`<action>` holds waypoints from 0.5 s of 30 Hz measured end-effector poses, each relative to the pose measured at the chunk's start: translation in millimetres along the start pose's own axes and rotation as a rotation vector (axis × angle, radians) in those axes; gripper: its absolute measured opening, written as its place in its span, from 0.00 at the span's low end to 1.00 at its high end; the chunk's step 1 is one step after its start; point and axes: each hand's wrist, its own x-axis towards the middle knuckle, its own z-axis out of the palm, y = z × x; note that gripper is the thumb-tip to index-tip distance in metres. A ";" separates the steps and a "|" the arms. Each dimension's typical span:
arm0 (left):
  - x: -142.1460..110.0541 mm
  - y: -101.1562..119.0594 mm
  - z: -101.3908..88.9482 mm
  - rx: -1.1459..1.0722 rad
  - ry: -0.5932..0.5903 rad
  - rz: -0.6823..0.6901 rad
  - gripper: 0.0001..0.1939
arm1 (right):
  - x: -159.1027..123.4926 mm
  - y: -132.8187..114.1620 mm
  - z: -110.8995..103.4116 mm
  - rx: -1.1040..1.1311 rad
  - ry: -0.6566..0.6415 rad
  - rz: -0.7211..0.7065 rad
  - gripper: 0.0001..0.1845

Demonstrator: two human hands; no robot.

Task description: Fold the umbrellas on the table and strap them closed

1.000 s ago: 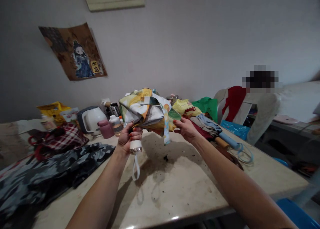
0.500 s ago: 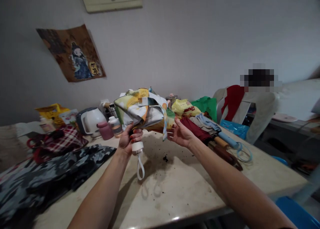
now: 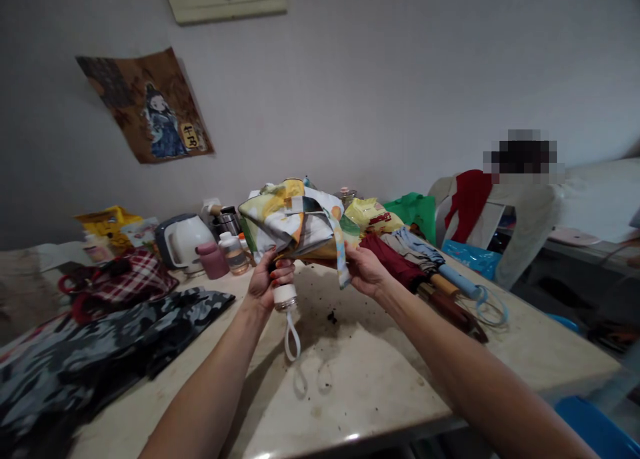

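Observation:
A folding umbrella (image 3: 285, 212) with a yellow, white and green patterned canopy is held up above the table, its cloth bunched loosely. My left hand (image 3: 270, 279) is wrapped round the shaft just above the white handle (image 3: 285, 296), and a white wrist loop (image 3: 293, 337) dangles below. At the canopy's right edge, my right hand (image 3: 367, 269) closes on the cloth by a loose hanging strap (image 3: 342, 262); its fingertips are partly hidden behind the fabric.
Several folded umbrellas (image 3: 400, 262) lie to the right on the table (image 3: 380, 392). On the left are a camouflage cloth (image 3: 165, 319), a plaid bag (image 3: 133, 279), a kettle (image 3: 185, 239) and bottles (image 3: 233, 252). Another person (image 3: 535, 199) is at the back right.
My right hand has closed from spread fingers onto the canopy's right edge. The umbrella and my left hand have shifted slightly right.

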 end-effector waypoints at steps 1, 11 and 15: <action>0.2 0.1 0.2 -0.009 0.002 0.001 0.22 | -1.3 -1.5 -0.5 -0.017 -0.018 0.023 0.21; -2.2 -4.3 8.1 -0.221 -0.001 -0.038 0.19 | 5.6 -2.5 -11.6 -0.249 0.117 -0.138 0.15; -3.0 -7.1 9.7 -0.233 0.009 -0.071 0.20 | -1.7 23.7 -4.1 -0.917 0.154 -0.393 0.23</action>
